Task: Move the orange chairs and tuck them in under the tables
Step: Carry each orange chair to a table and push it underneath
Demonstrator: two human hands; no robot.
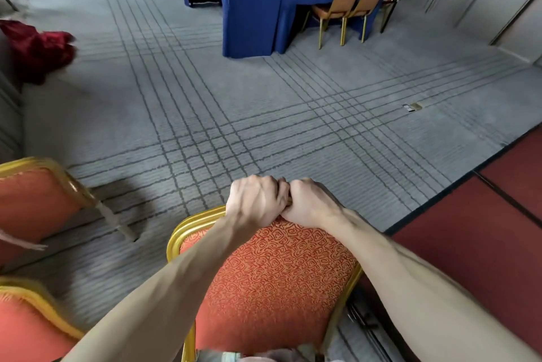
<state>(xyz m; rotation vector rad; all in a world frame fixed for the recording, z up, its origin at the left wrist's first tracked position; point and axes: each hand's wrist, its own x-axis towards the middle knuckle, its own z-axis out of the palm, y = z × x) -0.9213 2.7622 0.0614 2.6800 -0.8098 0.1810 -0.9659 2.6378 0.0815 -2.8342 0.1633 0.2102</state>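
An orange patterned chair (272, 279) with a gold frame fills the bottom middle of the head view, its backrest facing me. My left hand (258, 200) and my right hand (312, 203) sit side by side, both closed over the top rail of that backrest. Far ahead stands a table draped in blue cloth (252, 0). Two orange chairs (352, 0) are pushed against its right end, with more chair tops behind them.
Two more orange chairs stand at the left: one at mid-left (32, 203), one at bottom left (26, 323). A dark red cloth heap (38, 47) lies at far left. Grey lined carpet spreads between me and the table. Red carpet (469, 229) borders the right.
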